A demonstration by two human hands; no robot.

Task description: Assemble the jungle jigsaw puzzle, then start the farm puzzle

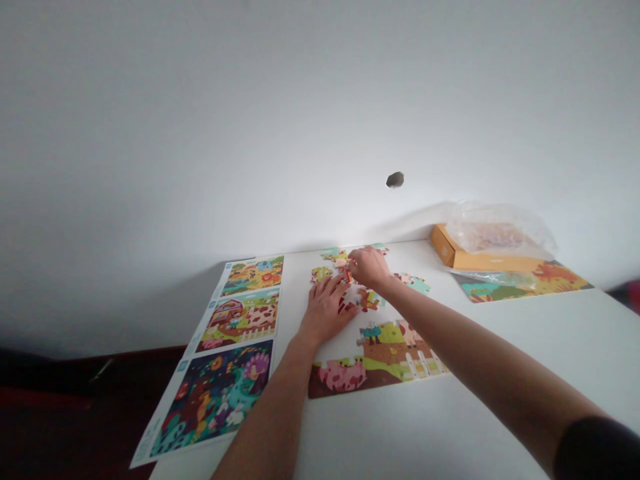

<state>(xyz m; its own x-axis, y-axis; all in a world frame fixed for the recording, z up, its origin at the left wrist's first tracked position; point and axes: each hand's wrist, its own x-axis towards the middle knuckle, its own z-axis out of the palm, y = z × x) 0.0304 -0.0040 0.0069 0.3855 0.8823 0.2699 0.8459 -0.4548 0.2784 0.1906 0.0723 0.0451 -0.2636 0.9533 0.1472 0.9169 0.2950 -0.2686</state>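
Note:
My left hand (pixel 327 308) lies with its fingers spread on the white table, over some red jigsaw pieces (pixel 347 305). Just beyond it, my right hand (pixel 371 267) is closed in a pinch on a red-and-white puzzle piece (pixel 349 275) close to the left fingertips. More loose pieces surround the hands: a brown one (pixel 369 300), a green one (pixel 321 274), and a pink and teal one (pixel 414 283). Nearer me is a joined section of farm puzzle (pixel 385 360) with pink pigs and a white fence. My right forearm covers part of it.
A picture sheet (pixel 216 303) with three printed scenes lies along the table's left edge. At the back right, a clear plastic bag (pixel 500 227) rests on an orange box (pixel 443 245), beside an assembled dinosaur-coloured puzzle (pixel 560 280). A wall with a hole (pixel 395 180) stands behind.

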